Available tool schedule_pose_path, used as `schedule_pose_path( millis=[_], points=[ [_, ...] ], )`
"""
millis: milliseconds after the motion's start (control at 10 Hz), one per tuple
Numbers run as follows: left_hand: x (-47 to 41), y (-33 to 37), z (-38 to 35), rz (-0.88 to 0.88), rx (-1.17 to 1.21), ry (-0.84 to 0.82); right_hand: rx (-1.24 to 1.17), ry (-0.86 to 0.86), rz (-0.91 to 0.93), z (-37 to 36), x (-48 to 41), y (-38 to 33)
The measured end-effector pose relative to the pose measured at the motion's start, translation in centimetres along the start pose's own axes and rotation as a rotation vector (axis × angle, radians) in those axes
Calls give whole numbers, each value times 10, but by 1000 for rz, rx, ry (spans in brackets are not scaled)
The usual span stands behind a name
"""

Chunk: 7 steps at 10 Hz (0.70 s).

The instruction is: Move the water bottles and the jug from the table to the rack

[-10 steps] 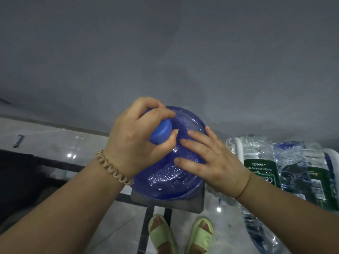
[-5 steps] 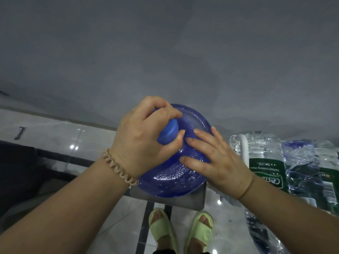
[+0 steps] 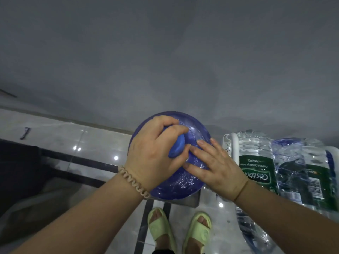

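Your left hand (image 3: 152,158) has its fingers curled tight round the blue cap and neck of the big translucent blue plastic water jug (image 3: 183,182), while your right hand (image 3: 214,169) lies flat and spread on the jug's shoulder, gripping nothing. The jug stands on a small grey metal platform (image 3: 193,201) just beside the white rack (image 3: 233,143) of clear plastic water bottles (image 3: 255,153), so you look to be setting the jug in place; next, steady it before letting go. One bottle's green label reads, upside down, "C'estbon" and "Purified Drinking Water".
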State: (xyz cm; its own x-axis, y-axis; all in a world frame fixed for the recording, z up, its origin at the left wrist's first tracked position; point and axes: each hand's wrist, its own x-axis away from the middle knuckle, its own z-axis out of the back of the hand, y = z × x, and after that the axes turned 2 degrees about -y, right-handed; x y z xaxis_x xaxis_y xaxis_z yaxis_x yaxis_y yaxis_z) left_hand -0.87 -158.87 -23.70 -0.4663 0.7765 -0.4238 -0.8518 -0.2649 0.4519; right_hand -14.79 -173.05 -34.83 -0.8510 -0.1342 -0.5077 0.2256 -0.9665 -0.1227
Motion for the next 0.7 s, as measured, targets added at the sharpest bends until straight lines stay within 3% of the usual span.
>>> schedule_pose_path(
  millis=[400, 600, 700],
  points=[
    [7, 18, 2, 70, -73, -29, -30, -145, -7, 12, 10, -6],
    [14, 25, 15, 79, -134, -76, -181, -256, -97, 39, 2, -18],
    [21, 33, 23, 95, -163, -114, -187, -225, -169, 56, -5, -26]
  ],
)
